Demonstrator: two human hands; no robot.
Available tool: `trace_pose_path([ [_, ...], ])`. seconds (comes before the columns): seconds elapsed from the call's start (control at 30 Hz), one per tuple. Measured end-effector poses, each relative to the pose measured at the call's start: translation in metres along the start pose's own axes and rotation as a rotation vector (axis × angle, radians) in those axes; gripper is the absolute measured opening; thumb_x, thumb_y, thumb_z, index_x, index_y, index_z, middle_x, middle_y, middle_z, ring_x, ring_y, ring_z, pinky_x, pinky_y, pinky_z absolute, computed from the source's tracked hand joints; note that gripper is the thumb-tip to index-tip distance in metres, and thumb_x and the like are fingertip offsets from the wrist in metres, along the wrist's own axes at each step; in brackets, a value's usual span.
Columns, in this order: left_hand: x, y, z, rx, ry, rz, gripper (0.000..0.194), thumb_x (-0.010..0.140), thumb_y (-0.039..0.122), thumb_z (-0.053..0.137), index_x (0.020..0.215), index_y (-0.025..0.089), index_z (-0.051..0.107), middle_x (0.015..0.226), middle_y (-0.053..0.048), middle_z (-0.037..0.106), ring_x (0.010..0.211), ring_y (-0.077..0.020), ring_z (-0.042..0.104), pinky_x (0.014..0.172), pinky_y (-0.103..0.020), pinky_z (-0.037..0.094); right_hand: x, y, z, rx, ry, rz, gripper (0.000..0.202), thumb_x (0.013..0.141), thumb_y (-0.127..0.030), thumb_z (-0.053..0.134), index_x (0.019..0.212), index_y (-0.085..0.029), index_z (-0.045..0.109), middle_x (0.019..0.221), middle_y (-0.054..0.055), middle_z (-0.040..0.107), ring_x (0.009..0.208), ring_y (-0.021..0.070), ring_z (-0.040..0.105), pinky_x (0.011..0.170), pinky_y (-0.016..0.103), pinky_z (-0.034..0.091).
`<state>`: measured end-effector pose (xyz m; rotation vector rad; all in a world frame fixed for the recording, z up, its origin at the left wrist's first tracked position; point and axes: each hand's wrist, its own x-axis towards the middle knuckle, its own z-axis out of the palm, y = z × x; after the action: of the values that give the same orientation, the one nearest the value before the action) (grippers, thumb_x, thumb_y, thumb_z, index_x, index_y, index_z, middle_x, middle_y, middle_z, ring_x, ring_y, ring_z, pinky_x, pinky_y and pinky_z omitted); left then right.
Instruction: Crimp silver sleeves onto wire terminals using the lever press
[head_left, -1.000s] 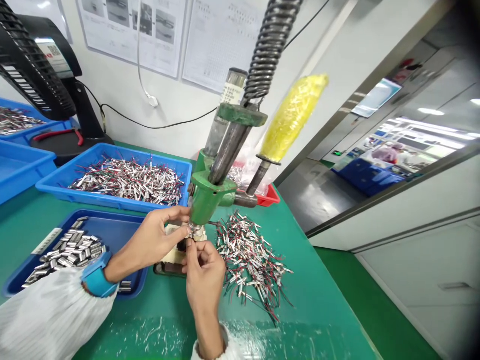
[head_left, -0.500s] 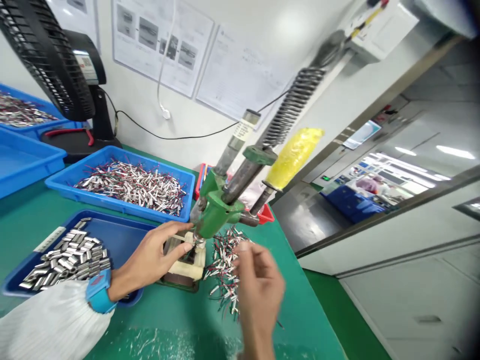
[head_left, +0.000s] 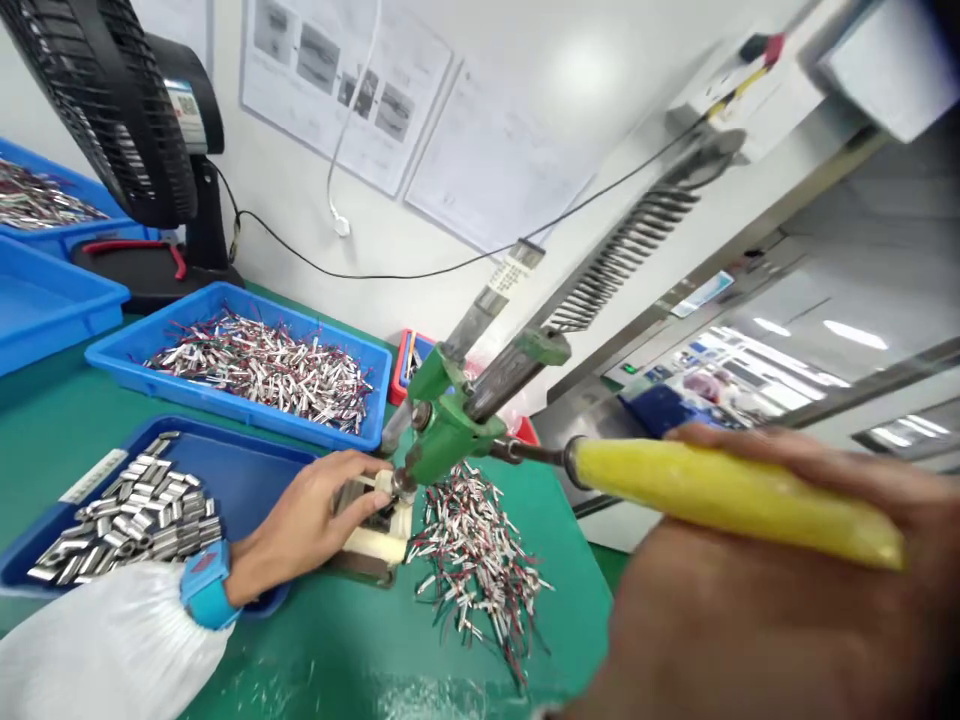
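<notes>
So, right hand (head_left: pixel 772 610) curled round yellow handle (head_left: pixel 637 470); left hand (head_left: pixel 311 512), thumb forward, at green press (head_left: pixel 442 437), grip unclear.

The person wears a loose white sleeve (head_left: pixel 112 640) on the left arm, its cloth gathered into soft folds toward the cuff. Just beyond it, a wide, bright blue band (head_left: pixel 210 585) circles the wrist, its blocky face bearing a small reddish mark. The left hand (head_left: pixel 311 515) is bare; the right hand (head_left: pixel 750 620), also bare, is blurred.
</notes>
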<state>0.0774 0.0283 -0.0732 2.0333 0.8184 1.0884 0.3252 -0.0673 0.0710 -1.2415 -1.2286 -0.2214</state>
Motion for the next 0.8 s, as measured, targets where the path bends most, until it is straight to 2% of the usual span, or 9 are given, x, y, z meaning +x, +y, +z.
trace_pose_path([
  [0.1,0.002,0.002,0.001,0.000,0.033,-0.028,0.030,0.098,0.042,0.058,0.115,0.020,0.072,0.115,-0.008,0.077,0.105,-0.0249,0.072,0.093,-0.032,0.056,-0.007,0.009,-0.002,-0.019,0.049,0.050,0.062,0.094,-0.066,0.054,0.126,-0.014,0.062,0.113,0.013,0.066,0.101,0.0210,0.066,0.083,0.035,0.053],
  [0.23,0.003,0.002,0.003,0.016,0.049,-0.037,0.030,0.097,0.043,0.059,0.111,0.020,0.073,0.112,-0.008,0.078,0.101,-0.0248,0.073,0.090,-0.032,0.057,-0.018,0.037,0.026,-0.048,0.155,0.123,0.054,0.093,-0.057,0.061,0.126,-0.015,0.063,0.106,0.010,0.069,0.086,0.0183,0.066,0.078,0.034,0.053],
  [0.27,0.002,0.002,0.003,0.016,0.036,-0.030,0.029,0.097,0.042,0.059,0.110,0.020,0.073,0.113,-0.007,0.078,0.102,-0.0246,0.073,0.090,-0.031,0.057,-0.028,0.049,0.035,-0.067,0.120,0.153,0.048,0.094,-0.054,0.061,0.121,-0.015,0.065,0.102,0.009,0.070,0.083,0.0183,0.066,0.077,0.034,0.053],
  [0.3,0.002,0.002,0.003,0.015,0.026,-0.025,0.028,0.098,0.041,0.059,0.111,0.021,0.073,0.113,-0.007,0.077,0.103,-0.0243,0.073,0.090,-0.031,0.056,-0.041,0.063,0.043,-0.108,0.026,0.179,0.042,0.093,-0.051,0.062,0.115,-0.015,0.068,0.098,0.009,0.070,0.081,0.0192,0.065,0.078,0.036,0.053],
  [0.4,0.001,0.001,0.004,0.020,0.029,-0.032,0.028,0.098,0.041,0.059,0.113,0.021,0.073,0.113,-0.006,0.077,0.102,-0.0228,0.073,0.090,-0.029,0.056,-0.086,0.102,0.068,-0.360,-0.427,0.201,0.028,0.088,-0.038,0.066,0.103,-0.015,0.075,0.101,0.014,0.071,0.097,0.0279,0.064,0.092,0.044,0.049],
  [0.47,0.002,0.001,0.004,0.038,0.042,-0.048,0.030,0.098,0.042,0.058,0.114,0.020,0.073,0.112,-0.006,0.078,0.100,-0.0227,0.073,0.089,-0.029,0.057,-0.109,0.118,0.080,-0.488,-0.553,0.217,0.027,0.082,-0.030,0.070,0.105,-0.017,0.077,0.114,0.018,0.069,0.112,0.0337,0.057,0.101,0.049,0.042],
  [0.57,0.003,0.002,0.005,0.069,0.039,-0.066,0.034,0.097,0.047,0.059,0.113,0.020,0.073,0.111,-0.006,0.078,0.095,-0.0234,0.074,0.085,-0.029,0.059,-0.120,0.127,0.091,-0.487,-0.514,0.289,0.019,0.080,-0.024,0.071,0.097,-0.019,0.078,0.118,0.018,0.067,0.117,0.0360,0.053,0.104,0.051,0.035],
  [0.67,0.005,0.001,0.007,0.084,0.027,-0.086,0.038,0.096,0.051,0.059,0.112,0.020,0.073,0.109,-0.006,0.079,0.093,-0.0240,0.074,0.082,-0.028,0.060,-0.117,0.129,0.092,-0.382,-0.486,0.336,0.008,0.079,-0.020,0.067,0.081,-0.019,0.075,0.102,0.014,0.069,0.108,0.0316,0.056,0.102,0.047,0.036],
  [0.8,0.004,-0.001,0.007,0.102,0.032,-0.100,0.040,0.096,0.053,0.059,0.112,0.020,0.073,0.109,-0.007,0.078,0.096,-0.0248,0.073,0.085,-0.029,0.059,-0.112,0.129,0.083,-0.100,-0.381,0.431,0.020,0.085,-0.036,0.064,0.081,-0.018,0.071,0.089,0.008,0.070,0.093,0.0235,0.061,0.094,0.038,0.044],
])
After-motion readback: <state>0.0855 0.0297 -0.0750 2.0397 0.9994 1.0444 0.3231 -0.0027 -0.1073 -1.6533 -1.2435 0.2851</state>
